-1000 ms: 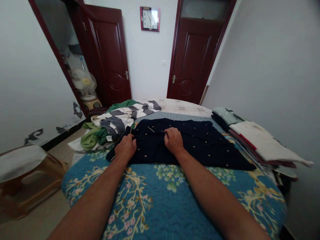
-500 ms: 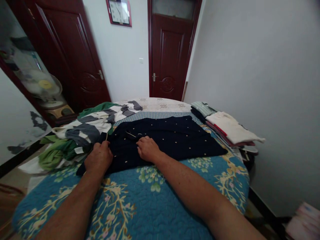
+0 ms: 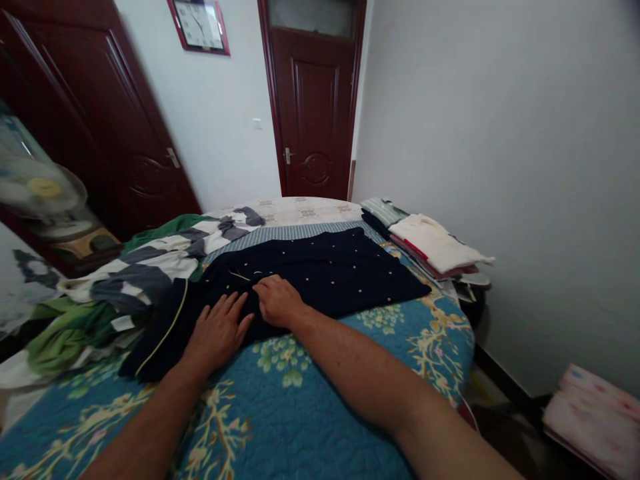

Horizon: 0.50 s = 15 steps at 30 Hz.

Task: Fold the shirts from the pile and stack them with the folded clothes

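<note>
A navy shirt with small pale dots [image 3: 325, 267] lies spread across the bed. Its left part, perhaps a sleeve, ends in a band [image 3: 160, 337] trimmed with yellow piping. Flat on the cloth, with fingers spread, is my left hand [image 3: 220, 330]. Close to its right, my right hand [image 3: 277, 300] has its fingers curled on the shirt, pinching the fabric near a short piped edge [image 3: 240, 275]. The fingertips of my right hand are partly hidden in the dark cloth.
Left of the shirt is a loose heap with a grey-and-white striped garment [image 3: 175, 250] and a green one [image 3: 60, 340]. A pile of folded clothes [image 3: 430, 243] sits at the right edge of the bed, by the wall. Beneath is a blue floral bedspread [image 3: 300, 427].
My left hand has let go of the shirt's left part and now lies flat nearer my right hand. The piped band is more spread out. The view has turned right.
</note>
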Available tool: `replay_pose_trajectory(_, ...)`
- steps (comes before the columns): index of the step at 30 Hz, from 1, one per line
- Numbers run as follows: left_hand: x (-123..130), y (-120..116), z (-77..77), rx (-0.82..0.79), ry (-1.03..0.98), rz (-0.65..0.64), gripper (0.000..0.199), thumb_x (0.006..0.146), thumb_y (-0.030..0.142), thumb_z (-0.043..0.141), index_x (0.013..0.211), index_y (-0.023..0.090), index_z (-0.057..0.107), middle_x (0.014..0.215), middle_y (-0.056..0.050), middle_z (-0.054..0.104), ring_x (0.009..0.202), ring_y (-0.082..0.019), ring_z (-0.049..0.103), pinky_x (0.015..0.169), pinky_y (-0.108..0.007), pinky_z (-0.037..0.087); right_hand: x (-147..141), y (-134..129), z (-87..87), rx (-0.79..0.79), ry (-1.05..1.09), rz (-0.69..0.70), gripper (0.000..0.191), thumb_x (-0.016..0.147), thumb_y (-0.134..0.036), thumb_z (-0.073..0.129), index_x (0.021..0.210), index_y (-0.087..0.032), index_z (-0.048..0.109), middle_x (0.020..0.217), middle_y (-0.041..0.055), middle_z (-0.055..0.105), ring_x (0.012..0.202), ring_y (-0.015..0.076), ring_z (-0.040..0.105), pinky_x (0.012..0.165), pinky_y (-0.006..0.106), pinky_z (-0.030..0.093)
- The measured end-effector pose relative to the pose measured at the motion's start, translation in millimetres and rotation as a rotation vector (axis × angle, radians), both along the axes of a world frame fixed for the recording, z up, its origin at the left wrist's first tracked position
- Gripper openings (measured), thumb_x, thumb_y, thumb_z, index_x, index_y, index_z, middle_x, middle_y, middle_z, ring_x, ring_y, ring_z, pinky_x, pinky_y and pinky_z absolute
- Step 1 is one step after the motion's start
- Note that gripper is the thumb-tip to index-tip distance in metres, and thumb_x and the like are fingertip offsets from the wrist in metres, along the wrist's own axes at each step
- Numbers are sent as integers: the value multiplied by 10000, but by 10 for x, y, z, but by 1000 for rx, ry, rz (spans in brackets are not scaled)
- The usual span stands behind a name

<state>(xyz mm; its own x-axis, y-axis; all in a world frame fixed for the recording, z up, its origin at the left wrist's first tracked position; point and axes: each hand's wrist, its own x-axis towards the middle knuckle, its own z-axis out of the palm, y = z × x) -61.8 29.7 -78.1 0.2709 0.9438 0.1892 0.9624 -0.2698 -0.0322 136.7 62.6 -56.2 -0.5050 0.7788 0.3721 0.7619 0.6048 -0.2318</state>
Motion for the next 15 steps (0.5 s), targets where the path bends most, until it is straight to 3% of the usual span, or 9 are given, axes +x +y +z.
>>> replay_pose_trajectory(2, -15, -4, 2, -2, 16, 34, 665, 1060, 504, 358, 1644, 206, 465, 1712, -135, 423, 1598, -375, 338, 1269, -635, 267, 91, -25, 37, 2, 17, -71, 435, 1018, -247, 508, 1440, -184, 593, 1462, 133, 607, 1337, 282, 493, 1097, 445, 444)
replay_pose_trajectory(6, 6, -32, 39, 2, 32, 61, 684, 1055, 530, 355, 1646, 205, 467, 1704, -151, 431, 1588, -387, 359, 1260, -640, 284, 505, 40, 62, -59, 33, -359, 439, 1055, -368, 484, 1417, -148, 600, 1446, 181, 608, 1351, 321, 499, 1117, 491, 415)
replay_pose_trajectory(9, 8, -36, 35, 11, 34, 64, 671, 1052, 523, 371, 1641, 220, 476, 1701, -144, 438, 1588, -377, 364, 1263, -631, 288, 998, 218, 27, -158, -24, -502, 489, 1075, -464, 453, 1392, -141, 637, 1536, 197, 558, 1438, 346, 453, 1189, 537, 338)
replay_pose_trajectory(15, -50, -13, -47, 19, 52, 61, 675, 1041, 533, 378, 1644, 244, 472, 1715, -125, 419, 1597, -362, 349, 1274, -611, 274, 2020, 678, -23, -311, -84, -668, 637, 1085, -553, 389, 1609, -203, 481, 1729, 154, 354, 1587, 356, 298, 1263, 578, 242)
